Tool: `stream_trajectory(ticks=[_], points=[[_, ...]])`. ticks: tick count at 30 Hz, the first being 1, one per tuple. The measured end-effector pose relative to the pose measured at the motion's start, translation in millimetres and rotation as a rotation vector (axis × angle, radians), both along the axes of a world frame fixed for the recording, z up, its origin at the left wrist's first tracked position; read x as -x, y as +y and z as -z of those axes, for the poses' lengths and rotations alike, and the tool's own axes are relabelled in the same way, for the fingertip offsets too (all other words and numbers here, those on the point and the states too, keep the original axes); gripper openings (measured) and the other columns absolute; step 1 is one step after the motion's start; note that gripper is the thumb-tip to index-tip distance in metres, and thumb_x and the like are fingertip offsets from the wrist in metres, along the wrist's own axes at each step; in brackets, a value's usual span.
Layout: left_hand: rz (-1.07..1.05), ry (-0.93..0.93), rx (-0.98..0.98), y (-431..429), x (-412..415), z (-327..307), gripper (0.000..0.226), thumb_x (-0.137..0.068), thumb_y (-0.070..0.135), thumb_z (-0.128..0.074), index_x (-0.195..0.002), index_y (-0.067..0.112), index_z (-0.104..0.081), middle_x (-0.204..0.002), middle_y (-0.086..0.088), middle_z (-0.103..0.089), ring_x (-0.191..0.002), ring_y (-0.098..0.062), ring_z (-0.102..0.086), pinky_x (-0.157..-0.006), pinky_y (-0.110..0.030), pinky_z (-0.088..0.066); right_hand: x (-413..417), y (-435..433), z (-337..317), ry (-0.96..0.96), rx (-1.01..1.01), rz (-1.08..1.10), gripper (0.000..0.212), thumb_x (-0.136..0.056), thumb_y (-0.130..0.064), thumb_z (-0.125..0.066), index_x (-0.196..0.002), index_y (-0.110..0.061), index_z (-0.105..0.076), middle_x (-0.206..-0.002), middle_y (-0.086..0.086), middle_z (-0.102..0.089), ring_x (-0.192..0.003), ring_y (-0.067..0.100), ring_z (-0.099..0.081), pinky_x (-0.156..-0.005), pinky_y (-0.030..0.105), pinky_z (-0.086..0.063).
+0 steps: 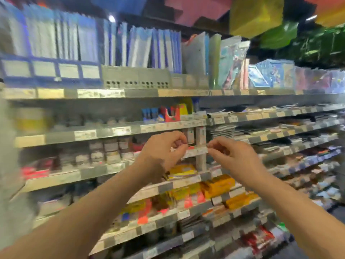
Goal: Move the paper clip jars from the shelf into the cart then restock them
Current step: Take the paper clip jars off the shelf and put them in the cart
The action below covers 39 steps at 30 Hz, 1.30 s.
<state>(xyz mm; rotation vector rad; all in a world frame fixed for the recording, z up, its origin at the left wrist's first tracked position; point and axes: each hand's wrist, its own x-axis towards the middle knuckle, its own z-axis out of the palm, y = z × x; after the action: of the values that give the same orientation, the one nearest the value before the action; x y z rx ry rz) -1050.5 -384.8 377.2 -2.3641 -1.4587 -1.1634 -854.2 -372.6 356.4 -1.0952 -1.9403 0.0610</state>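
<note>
1. The left hand (164, 148) and right hand (230, 156) are raised side by side in front of the shelves. Both have curled fingers with the tips drawn towards the thumb.
2. The fingertips of each hand meet one end of a pale label strip (197, 151) on a shelf edge. The blur hides whether they pinch it or only touch it, so I cannot tell if either hand holds anything.
3. A pale upright post (201, 161) stands between the hands, behind the strip.
4. The jars (110, 152) are just left of the left hand. They are small, round and clear-looking, with pale label bands, stacked two high in a row.
5. They stand on a grey metal shelf (71, 176) with a flat front edge that carries paper price labels. The left forearm crosses below them and does not cover them.
6. Below the hands lie flat yellow boxes (183, 171). Under the right hand are blocky orange boxes (218, 184).
7. Lower, under the left forearm, bright red tags (142, 219) hang on the shelf fronts.
8. Above the hands sit red and blue packs (168, 113), and to their left a squat yellow tub (31, 120), badly smeared.
9. Right of the right hand, thin flat packs (280, 131) lie in low stacks on stepped shelves.
10. Far above, upright blue-and-white folders (56, 40) fill the top shelf in grey perforated trays (136, 79).
11. A glossy yellow bag (255, 14) hangs overhead, up and to the right.
</note>
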Motion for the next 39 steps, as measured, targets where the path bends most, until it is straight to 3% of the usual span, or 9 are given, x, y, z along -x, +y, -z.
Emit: stream_trajectory(ticks=[3, 7, 12, 16, 19, 25, 29, 35, 39], points=[[-0.141, 0.052, -0.036, 9.6, 88.3, -10.5, 0.012, -0.089, 0.026, -0.055, -0.096, 0.021, -0.064, -0.086, 0.008, -0.063, -0.077, -0.004, -0.054, -0.068, -0.016, -0.041, 68.2, 38.2, -14.4, 0.034, -0.014, -0.069, 0.009, -0.09, -0.026, -0.058, -0.091, -0.034, -0.06, -0.084, -0.019, -0.062, -0.076, -0.005, -0.056, -0.061, 0.008, -0.042], [-0.289, 0.083, -0.053, 23.5, 185.4, -21.1, 0.015, -0.09, 0.029, -0.054, -0.101, 0.023, -0.063, -0.09, 0.011, -0.062, -0.082, -0.002, -0.057, -0.076, -0.025, -0.05, 144.8, 85.2, -30.0, 0.048, -0.034, -0.174, 0.012, -0.089, -0.023, -0.059, -0.093, -0.034, -0.06, -0.084, -0.021, -0.059, -0.081, -0.005, -0.055, -0.065, 0.009, -0.039], [-0.407, 0.064, -0.078, 56.5, 266.1, -28.6, 0.017, -0.09, 0.031, -0.054, -0.106, 0.027, -0.058, -0.093, 0.015, -0.06, -0.08, 0.007, -0.055, -0.075, -0.019, -0.047, 223.3, 148.7, -40.9, 0.04, -0.055, -0.267, 0.01, -0.09, -0.022, -0.058, -0.094, -0.03, -0.061, -0.085, -0.015, -0.063, -0.079, -0.003, -0.057, -0.07, 0.017, -0.047], [-0.496, 0.089, -0.074, 100.0, 310.8, -35.5, 0.024, -0.089, 0.03, -0.056, -0.113, 0.026, -0.056, -0.097, 0.013, -0.061, -0.086, -0.002, -0.058, -0.083, -0.025, -0.047, 274.3, 206.1, -49.3, -0.04, -0.077, -0.314, 0.011, -0.09, -0.025, -0.056, -0.096, -0.034, -0.058, -0.09, -0.014, -0.062, -0.08, -0.004, -0.055, -0.069, 0.015, -0.042], [-0.545, 0.121, -0.086, 138.5, 337.5, -43.2, 0.03, -0.088, 0.03, -0.058, -0.117, 0.023, -0.055, -0.106, 0.006, -0.065, -0.095, -0.008, -0.06, -0.085, -0.024, -0.043, 306.4, 259.4, -57.9, -0.098, -0.092, -0.364, 0.012, -0.089, -0.027, -0.058, -0.097, -0.035, -0.058, -0.096, -0.011, -0.064, -0.092, 0.005, -0.058, -0.08, 0.023, -0.044], [-0.557, 0.235, 0.132, 230.0, 377.4, -59.4, 0.058, -0.086, 0.044, -0.059, -0.137, 0.031, -0.035, -0.136, 0.007, -0.047, -0.122, -0.006, -0.046, -0.092, -0.013, -0.032, 352.8, 369.0, -93.6, -0.423, -0.028, -0.403, 0.043, -0.085, -0.043, -0.06, -0.126, -0.037, -0.048, -0.121, -0.012, -0.055, -0.111, 0.006, -0.051, -0.09, 0.02, -0.039], [-0.524, 0.205, 0.392, 292.1, 398.7, -65.0, 0.072, -0.084, 0.053, -0.058, -0.142, 0.043, -0.018, -0.146, 0.013, -0.034, -0.125, -0.004, -0.04, -0.093, -0.015, -0.03, 380.6, 423.4, -115.9, -0.656, 0.066, -0.409, 0.064, -0.082, -0.052, -0.061, -0.138, -0.041, -0.032, -0.137, -0.015, -0.042, -0.123, 0.009, -0.044, -0.1, 0.023, -0.035], [-0.448, 0.226, 0.407, 370.4, 420.5, -78.1, 0.082, -0.078, 0.054, -0.064, -0.144, 0.04, -0.018, -0.15, 0.013, -0.026, -0.135, -0.008, -0.028, -0.106, -0.022, -0.025, 413.5, 479.5, -133.1, -0.82, 0.139, -0.375, 0.091, -0.076, -0.055, -0.068, -0.147, -0.034, -0.016, -0.154, -0.009, -0.022, -0.136, 0.013, -0.029, -0.104, 0.023, -0.026], [-0.384, 0.32, 0.484, 421.0, 428.9, -75.2, 0.081, -0.068, 0.069, -0.061, -0.138, 0.047, -0.026, -0.143, 0.014, -0.036, -0.13, -0.011, -0.036, -0.109, -0.032, -0.03, 423.3, 500.0, -136.2, -0.917, 0.179, -0.337, 0.085, -0.078, -0.052, -0.068, -0.146, -0.026, -0.025, -0.151, 0.0, -0.031, -0.134, 0.022, -0.036, -0.107, 0.032, -0.031]])
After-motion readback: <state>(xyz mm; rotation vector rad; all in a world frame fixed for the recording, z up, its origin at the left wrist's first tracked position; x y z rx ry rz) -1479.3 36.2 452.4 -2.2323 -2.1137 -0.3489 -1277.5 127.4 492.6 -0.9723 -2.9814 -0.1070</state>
